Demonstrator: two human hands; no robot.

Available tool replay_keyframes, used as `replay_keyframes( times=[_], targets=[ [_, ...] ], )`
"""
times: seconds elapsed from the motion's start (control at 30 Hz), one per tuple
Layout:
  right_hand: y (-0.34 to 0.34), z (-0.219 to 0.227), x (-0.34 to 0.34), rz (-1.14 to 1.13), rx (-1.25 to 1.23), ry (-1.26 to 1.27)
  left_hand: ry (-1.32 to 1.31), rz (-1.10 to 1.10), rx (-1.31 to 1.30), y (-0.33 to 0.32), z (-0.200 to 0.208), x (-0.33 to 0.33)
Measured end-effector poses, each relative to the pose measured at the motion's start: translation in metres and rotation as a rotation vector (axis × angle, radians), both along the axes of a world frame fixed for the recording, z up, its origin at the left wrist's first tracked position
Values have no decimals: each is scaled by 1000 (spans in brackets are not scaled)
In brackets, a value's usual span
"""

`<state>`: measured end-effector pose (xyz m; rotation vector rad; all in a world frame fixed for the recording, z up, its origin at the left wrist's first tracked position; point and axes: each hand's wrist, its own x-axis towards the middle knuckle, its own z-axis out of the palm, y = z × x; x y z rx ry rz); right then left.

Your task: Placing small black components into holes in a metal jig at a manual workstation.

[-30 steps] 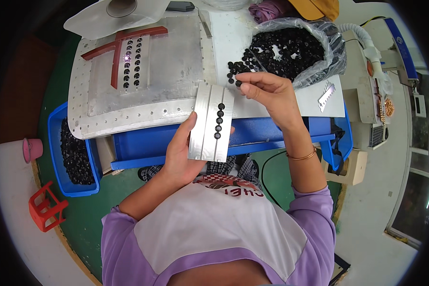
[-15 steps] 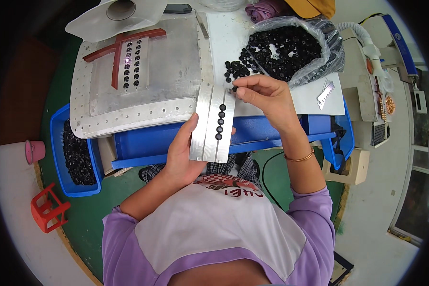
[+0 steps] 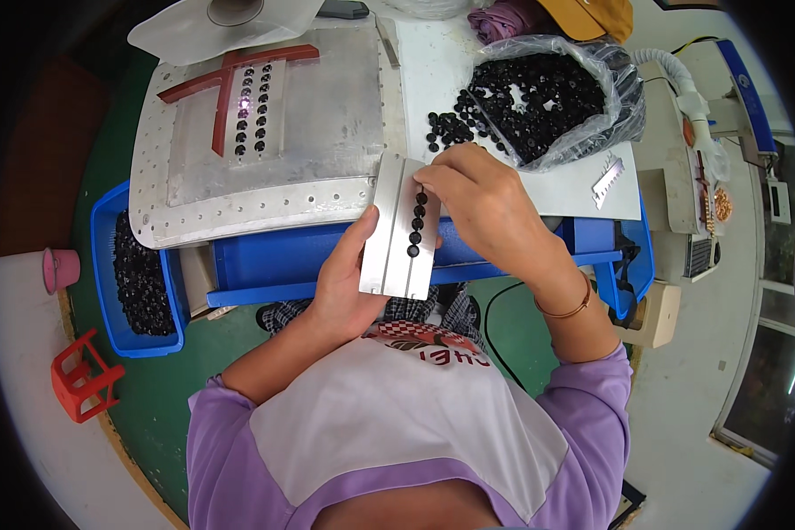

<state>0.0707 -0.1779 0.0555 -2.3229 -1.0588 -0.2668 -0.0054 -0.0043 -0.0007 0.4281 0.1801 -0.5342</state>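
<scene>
My left hand [image 3: 337, 287] is closed around a silver metal plate [image 3: 382, 247] with lengthwise grooves, thumb along its left edge, holding it tilted in front of the table. Several small black round pieces [image 3: 416, 224] sit in a line along the plate's right groove. At the upper end of that line, my right hand [image 3: 493, 201] pinches a small black round piece [image 3: 420, 186] between thumb and forefinger; the fingers hide part of it. Beyond that hand, loose black round pieces [image 3: 450, 128] lie on the white tabletop, beside an open clear plastic bag [image 3: 605, 106] full of them.
At the left, a metal board [image 3: 327, 106] bears a red T-shaped bar [image 3: 223, 115] and two rows of black pieces. A small toothed metal strip [image 3: 608, 181] lies at the right. Blue bins [image 3: 178, 305] flank the table; a red stool [image 3: 84, 375] stands on the floor.
My right hand has moved down and left, bringing the black round piece from beyond the plate's upper right corner to the end of the line. The plate has shifted slightly right.
</scene>
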Motion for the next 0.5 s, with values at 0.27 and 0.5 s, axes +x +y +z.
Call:
replay_keyframes(
  times=[0.27,0.5],
  targets=[
    [2,-5,-9,-9,9,36,24,-4,34,-1,1,-1],
    [-12,-23,50,-206,-9,-77,48,-45,14,3,3,-3]
  ],
)
